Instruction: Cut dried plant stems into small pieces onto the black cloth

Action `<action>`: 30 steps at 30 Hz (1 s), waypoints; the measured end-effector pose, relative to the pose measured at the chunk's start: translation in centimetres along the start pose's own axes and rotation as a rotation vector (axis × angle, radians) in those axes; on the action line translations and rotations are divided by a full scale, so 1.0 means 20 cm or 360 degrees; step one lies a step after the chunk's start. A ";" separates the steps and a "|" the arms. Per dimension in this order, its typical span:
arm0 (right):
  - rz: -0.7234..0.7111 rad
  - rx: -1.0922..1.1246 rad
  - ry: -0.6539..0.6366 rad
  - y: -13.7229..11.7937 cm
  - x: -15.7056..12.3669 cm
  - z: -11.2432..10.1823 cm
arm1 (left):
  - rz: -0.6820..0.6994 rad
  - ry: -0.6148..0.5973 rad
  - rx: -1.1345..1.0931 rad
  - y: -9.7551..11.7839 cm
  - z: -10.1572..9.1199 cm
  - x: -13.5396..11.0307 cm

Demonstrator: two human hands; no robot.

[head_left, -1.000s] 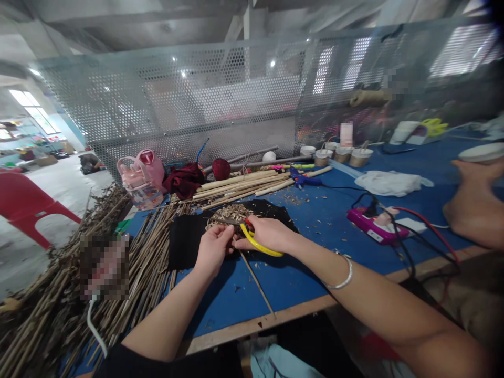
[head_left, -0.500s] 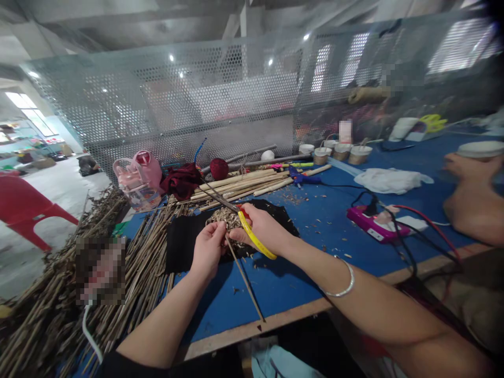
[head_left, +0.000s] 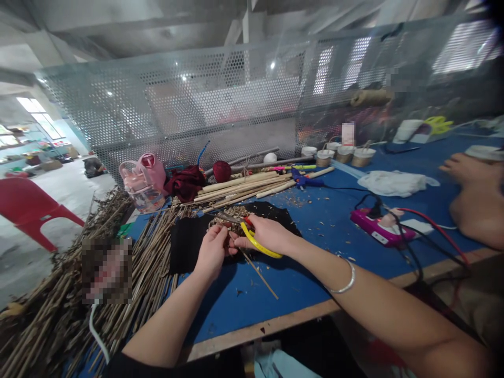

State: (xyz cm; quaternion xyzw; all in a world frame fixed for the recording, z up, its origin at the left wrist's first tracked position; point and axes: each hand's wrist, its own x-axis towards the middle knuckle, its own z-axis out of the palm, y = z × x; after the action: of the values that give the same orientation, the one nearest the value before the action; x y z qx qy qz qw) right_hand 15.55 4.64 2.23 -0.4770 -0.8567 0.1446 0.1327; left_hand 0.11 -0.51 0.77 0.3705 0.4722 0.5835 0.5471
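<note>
My left hand (head_left: 212,249) is closed in a pinch on one end of a thin dry stem (head_left: 260,275), which slants toward the table's front edge. My right hand (head_left: 271,235) grips scissors (head_left: 255,242) with yellow-and-red handles. The dark blades point left, above the left fingertips. The right fingertips meet the stem near the left fingers; whether they also press on it I cannot tell. Beneath both hands lies a black cloth (head_left: 183,244) bearing a heap of dry chips (head_left: 234,214).
A large pile of dry stems (head_left: 145,273) lies at left. Behind are peeled sticks (head_left: 240,185), a blue glue gun (head_left: 305,180), a pink bottle (head_left: 144,186) and dark-red cloth (head_left: 187,182). At right are a purple power strip (head_left: 380,227), cables and another person's hand (head_left: 459,168).
The scissors have tipped down, so their blades now lie lower over the chips. The stem's free end has moved up and right, away from the table's edge. The view has shifted slightly.
</note>
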 end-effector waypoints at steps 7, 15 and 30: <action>-0.0007 0.0056 0.0044 0.01 0.00 0.03 | 0.0021 -0.0060 0.0009 -0.01 0.00 0.01; -0.0081 0.0084 0.0090 -0.01 0.03 0.04 | 0.0070 -0.0119 0.0035 0.00 0.01 0.01; -0.0098 0.0107 -0.0112 0.01 0.04 0.01 | -0.0076 -0.0096 0.0053 0.02 0.02 -0.02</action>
State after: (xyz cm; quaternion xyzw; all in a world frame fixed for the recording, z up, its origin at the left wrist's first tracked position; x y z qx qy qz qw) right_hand 15.27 5.32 2.13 -0.4403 -0.8698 0.1858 0.1227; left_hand 0.46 -0.90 1.27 0.3856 0.4739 0.5507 0.5687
